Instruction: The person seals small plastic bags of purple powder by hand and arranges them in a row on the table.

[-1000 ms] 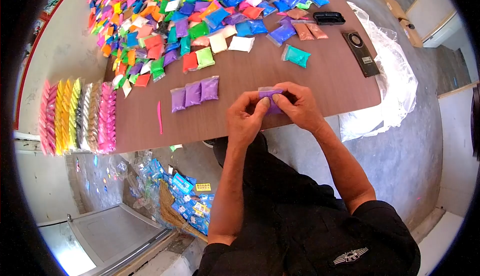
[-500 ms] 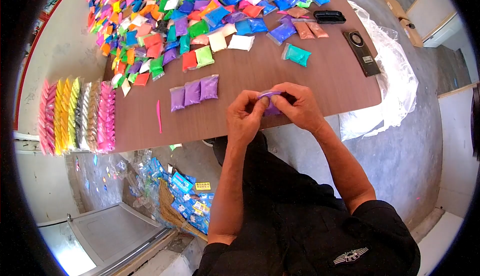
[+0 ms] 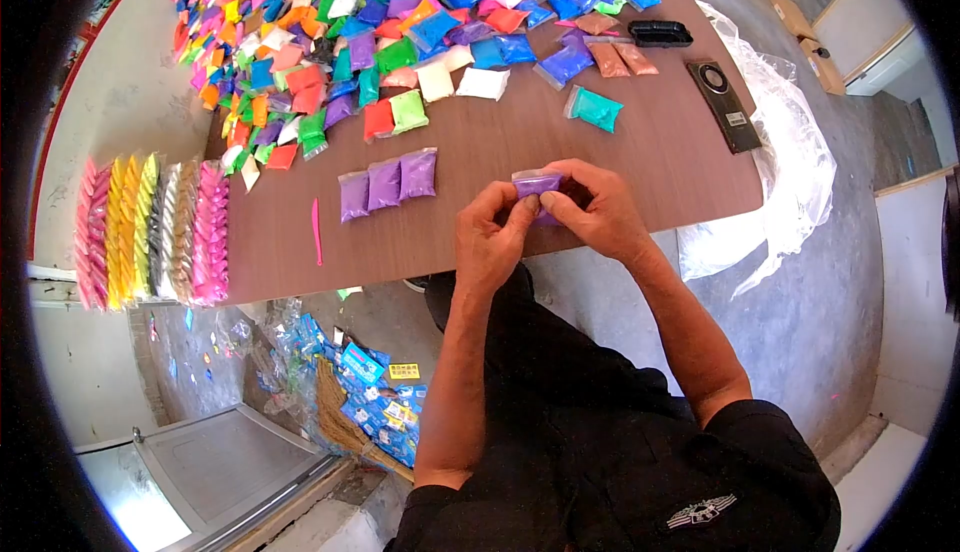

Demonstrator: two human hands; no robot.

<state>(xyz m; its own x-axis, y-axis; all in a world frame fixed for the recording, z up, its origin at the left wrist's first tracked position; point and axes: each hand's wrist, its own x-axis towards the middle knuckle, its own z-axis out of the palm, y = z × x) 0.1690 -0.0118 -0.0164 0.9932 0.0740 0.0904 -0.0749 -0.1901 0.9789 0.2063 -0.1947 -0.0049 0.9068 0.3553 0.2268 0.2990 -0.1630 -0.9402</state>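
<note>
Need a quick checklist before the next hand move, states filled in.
1. Held purple packet pinched by left hand and right hand: ok.
2. Either hand free for another packet: not ok, both are occupied.
3. Held packet's seal fully closed: cannot tell, too small.
4. Row of three purple packets lying side by side: ok.
5. Pink plastic stick apart from that row: ok.
6. Smartphone away from both hands: ok.

From afar I see the left hand [image 3: 492,234] and right hand [image 3: 600,214] pinching a purple-filled plastic packet [image 3: 537,184] by the brown tabletop [image 3: 490,142].
</note>
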